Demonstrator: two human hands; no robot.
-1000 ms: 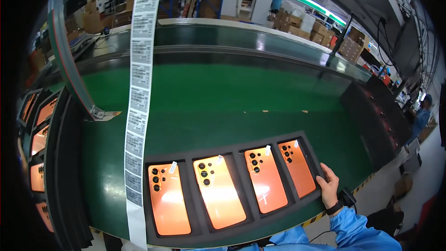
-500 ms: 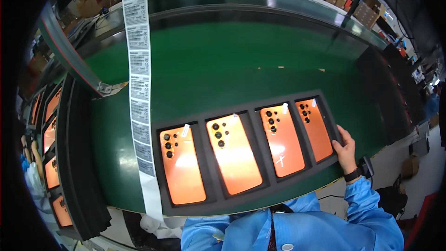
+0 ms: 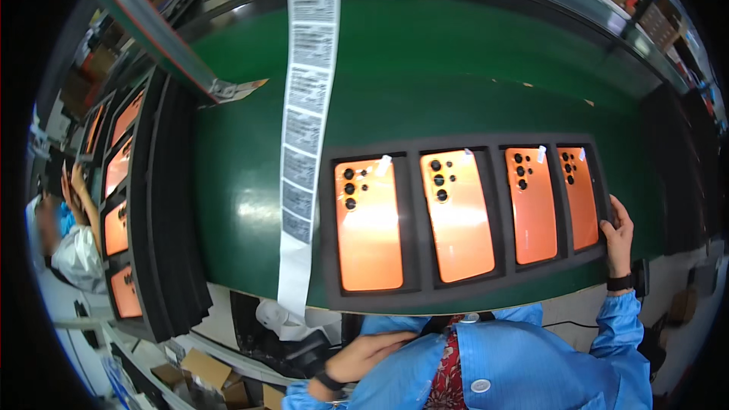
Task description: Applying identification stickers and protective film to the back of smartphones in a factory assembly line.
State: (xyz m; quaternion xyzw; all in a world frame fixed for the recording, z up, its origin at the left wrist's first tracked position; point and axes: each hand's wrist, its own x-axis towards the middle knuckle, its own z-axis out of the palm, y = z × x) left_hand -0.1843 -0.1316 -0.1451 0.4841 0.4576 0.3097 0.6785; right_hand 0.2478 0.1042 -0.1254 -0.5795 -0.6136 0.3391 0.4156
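A dark grey foam tray point(image 3: 416, 228) lies on the green worktop with orange phones, backs up, in its slots; several camera lenses show on each. My right hand point(image 3: 620, 237) grips the tray's right end, thumb at the near side and fingers along the edge. Close to it is the rightmost phone point(image 3: 581, 201). Beside the tray's left end hangs a white strip of printed labels point(image 3: 304, 129), running down over the front edge. My left hand point(image 3: 368, 353) rests against the front of my blue jacket, fingers stretched out and nothing seen in them.
A stack of black foam trays point(image 3: 171, 235) with more orange phones stands at the left. Another person's hand point(image 3: 77, 180) shows beyond it. A metal post point(image 3: 156, 30) rises at the worktop's far left. Dark stacked trays point(image 3: 672, 175) stand at the right.
The view has shifted, so the tray and label strip sit farther right in the picture. My left hand has come into view by the jacket. My right hand keeps hold of the tray's end.
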